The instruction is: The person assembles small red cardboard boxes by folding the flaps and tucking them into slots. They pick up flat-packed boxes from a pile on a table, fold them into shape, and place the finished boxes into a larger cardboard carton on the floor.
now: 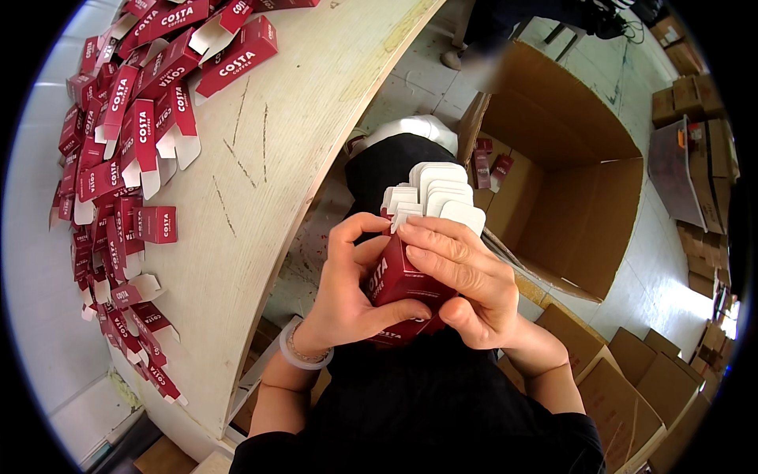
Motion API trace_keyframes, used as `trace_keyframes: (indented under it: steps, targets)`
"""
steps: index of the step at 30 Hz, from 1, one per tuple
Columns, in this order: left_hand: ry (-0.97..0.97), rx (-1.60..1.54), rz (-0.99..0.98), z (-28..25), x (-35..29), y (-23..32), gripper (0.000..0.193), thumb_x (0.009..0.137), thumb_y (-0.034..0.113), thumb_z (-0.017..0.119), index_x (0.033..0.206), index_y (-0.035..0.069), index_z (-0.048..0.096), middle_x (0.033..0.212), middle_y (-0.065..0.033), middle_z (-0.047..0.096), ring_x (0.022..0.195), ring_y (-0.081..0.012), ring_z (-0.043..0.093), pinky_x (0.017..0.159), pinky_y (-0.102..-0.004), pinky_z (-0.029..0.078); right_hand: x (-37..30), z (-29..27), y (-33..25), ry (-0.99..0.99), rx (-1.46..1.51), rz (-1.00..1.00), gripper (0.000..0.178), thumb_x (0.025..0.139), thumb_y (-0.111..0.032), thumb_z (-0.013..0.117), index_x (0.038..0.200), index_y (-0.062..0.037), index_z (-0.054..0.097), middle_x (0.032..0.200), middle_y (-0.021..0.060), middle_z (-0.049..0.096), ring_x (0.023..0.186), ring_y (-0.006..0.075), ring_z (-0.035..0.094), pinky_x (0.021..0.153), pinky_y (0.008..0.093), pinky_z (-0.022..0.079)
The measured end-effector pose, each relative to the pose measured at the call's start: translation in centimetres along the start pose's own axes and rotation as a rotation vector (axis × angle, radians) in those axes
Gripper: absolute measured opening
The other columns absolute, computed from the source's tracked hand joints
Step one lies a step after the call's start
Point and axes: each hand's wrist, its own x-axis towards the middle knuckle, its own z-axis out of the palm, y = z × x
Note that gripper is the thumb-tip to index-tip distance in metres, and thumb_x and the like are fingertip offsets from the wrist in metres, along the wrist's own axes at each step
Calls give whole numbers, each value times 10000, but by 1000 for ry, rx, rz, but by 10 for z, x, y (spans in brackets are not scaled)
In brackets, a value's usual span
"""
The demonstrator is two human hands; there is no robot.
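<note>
In front of my body, both hands are closed around a red carton with white lettering. My left hand grips its left side, thumb across the near face and index finger bent over the top edge. My right hand wraps the right side, its fingers lying over the top. Just beyond my fingers stand several rounded white cardboard flaps, fanned in layers. Whether they belong to flat cartons stacked under the held one is hidden. More red cardboard shows below my left thumb, near my lap.
On the left, a pale wooden table bears a heap of red cartons, many with white flaps open. A large open cardboard box stands at right, with a few red cartons inside. Brown boxes stand at lower right.
</note>
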Motion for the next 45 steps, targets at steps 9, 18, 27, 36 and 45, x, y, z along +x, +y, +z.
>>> trace_keyframes:
  steps: [9, 18, 27, 36, 45]
  targets:
    - [317, 133, -36, -21, 5, -3, 728, 849, 152, 747, 1390, 4, 283, 1226, -218, 575, 1086, -256, 611, 897, -348, 510, 10, -97, 24, 630, -1051, 266, 255, 929, -90, 574, 1155, -9, 659, 1238, 166, 621, 1169, 294, 566, 983, 380, 436]
    - [303, 200, -371, 1, -13, -18, 208, 927, -4, 566, 1114, -2, 475, 874, -86, 641, 724, -117, 642, 583, -205, 493, -34, 29, 26, 6, -880, 189, 272, 697, -212, 783, 785, -63, 573, 725, 64, 555, 695, 254, 523, 666, 379, 376]
    - [33, 752, -450, 4, -39, -16, 287, 806, 237, 758, 915, 31, 589, 696, -81, 647, 595, -189, 645, 535, -304, 482, -42, 13, 17, 201, -808, 267, 244, 733, -102, 751, 893, -18, 587, 875, 118, 579, 784, 311, 540, 673, 394, 444]
    - [14, 832, -394, -6, -38, 4, 295, 787, 283, 759, 794, 18, 628, 689, -136, 628, 577, -272, 616, 519, -330, 451, -33, 9, 14, 104, -645, 134, 204, 692, -43, 748, 849, -5, 623, 864, 95, 593, 745, 277, 558, 654, 370, 462]
    - [-81, 39, -173, -8, -22, 25, 243, 812, 137, 770, 928, -10, 615, 975, -97, 660, 814, -145, 597, 744, -261, 472, 4, 11, -3, 246, -721, -35, 335, 744, -365, 733, 738, -74, 566, 783, 68, 483, 737, 266, 447, 681, 361, 339]
